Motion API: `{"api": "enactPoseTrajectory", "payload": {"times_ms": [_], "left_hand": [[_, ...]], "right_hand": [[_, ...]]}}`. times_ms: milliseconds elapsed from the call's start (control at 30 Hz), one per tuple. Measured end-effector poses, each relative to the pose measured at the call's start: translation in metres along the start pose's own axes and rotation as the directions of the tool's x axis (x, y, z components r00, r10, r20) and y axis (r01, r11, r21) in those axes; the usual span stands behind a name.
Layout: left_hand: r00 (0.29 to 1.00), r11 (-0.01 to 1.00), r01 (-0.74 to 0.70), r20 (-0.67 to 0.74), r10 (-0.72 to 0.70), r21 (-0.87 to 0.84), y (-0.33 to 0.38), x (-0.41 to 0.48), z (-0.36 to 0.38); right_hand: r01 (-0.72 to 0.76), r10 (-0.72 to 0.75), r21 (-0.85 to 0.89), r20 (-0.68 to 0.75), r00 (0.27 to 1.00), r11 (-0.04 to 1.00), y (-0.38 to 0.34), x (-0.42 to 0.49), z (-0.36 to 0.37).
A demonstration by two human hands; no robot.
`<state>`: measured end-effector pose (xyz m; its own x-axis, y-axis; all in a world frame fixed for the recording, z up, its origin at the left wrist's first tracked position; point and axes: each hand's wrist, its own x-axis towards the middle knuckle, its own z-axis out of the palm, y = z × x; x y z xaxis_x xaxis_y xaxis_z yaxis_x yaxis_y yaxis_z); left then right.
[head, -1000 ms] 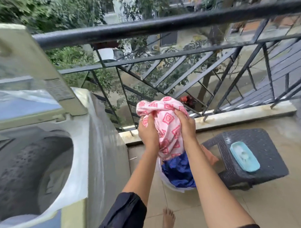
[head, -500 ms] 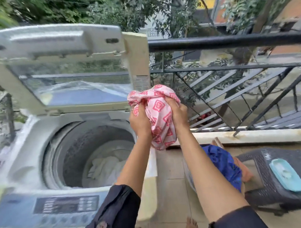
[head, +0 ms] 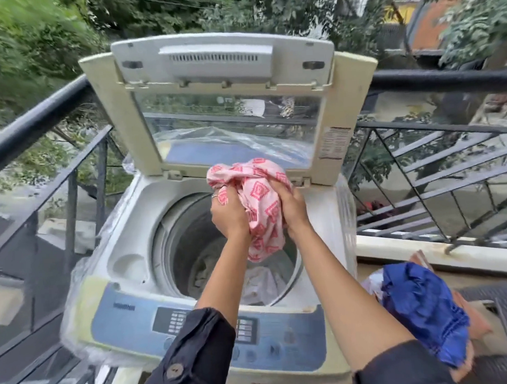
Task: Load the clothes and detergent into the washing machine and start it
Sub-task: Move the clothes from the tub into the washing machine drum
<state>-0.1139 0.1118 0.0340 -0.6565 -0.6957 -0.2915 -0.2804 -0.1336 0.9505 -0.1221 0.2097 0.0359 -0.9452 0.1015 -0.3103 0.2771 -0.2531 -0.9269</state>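
Firmly, left hand [head: 228,218] and right hand [head: 294,210] clutch the pink cloth [head: 261,197] over the drum [head: 187,237], fingertips hidden.

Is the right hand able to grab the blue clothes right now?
Probably not yet: the right hand grips the pink cloth over the drum. The blue clothes lie uncovered nearby.

The lid sticker [head: 334,143] and control panel [head: 127,319] print blurred; nothing legible.

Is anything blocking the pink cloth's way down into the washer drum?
Nothing visible. The lid stands raised; the left hand and right hand hold the pink cloth above the open drum.
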Motion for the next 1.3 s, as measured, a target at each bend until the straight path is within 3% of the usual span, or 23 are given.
{"api": "enactPoseTrajectory", "payload": {"times_ms": [133, 267, 367, 467, 600, 800, 1100, 1300], "left_hand": [[0.995, 0.997, 0.077, -0.071, -0.074, 0.031, -0.015, 0.021, -0.018], [0.994, 0.996, 0.094, -0.052, -0.093, 0.014, -0.032, 0.034, -0.025], [0.990, 0.991, 0.135, -0.045, -0.134, 0.015, -0.040, 0.040, -0.023], [0.990, 0.986, 0.135, -0.054, -0.130, 0.093, -0.045, 0.040, -0.018], [0.986, 0.985, 0.163, -0.045, -0.161, 0.061, -0.043, 0.024, -0.001], [0.993, 0.996, 0.078, 0.084, -0.082, 0.039, -0.044, -0.019, 0.037], [0.950, 0.995, 0.031, 0.313, 0.000, -0.094, -0.062, -0.114, 0.130], [0.908, 0.999, 0.034, 0.417, -0.025, -0.015, -0.113, -0.199, 0.207]], "right_hand": [[-0.096, 0.099, -0.043, 0.076, 0.992, 0.994, 0.020, -0.001, 0.016], [-0.243, 0.254, -0.084, 0.179, 0.950, 0.966, 0.031, -0.004, 0.019], [-0.366, 0.391, -0.166, 0.152, 0.908, 0.915, 0.041, -0.001, 0.012], [-0.435, 0.452, -0.133, 0.150, 0.879, 0.890, 0.047, 0.004, 0.002], [-0.432, 0.433, -0.052, 0.193, 0.880, 0.900, 0.042, 0.003, -0.014], [-0.374, 0.367, 0.001, 0.188, 0.911, 0.928, 0.030, 0.000, -0.059], [-0.203, 0.203, -0.009, 0.048, 0.978, 0.979, -0.005, -0.006, -0.178], [-0.203, 0.200, -0.031, -0.095, 0.975, 0.979, -0.015, -0.007, -0.303]]}}
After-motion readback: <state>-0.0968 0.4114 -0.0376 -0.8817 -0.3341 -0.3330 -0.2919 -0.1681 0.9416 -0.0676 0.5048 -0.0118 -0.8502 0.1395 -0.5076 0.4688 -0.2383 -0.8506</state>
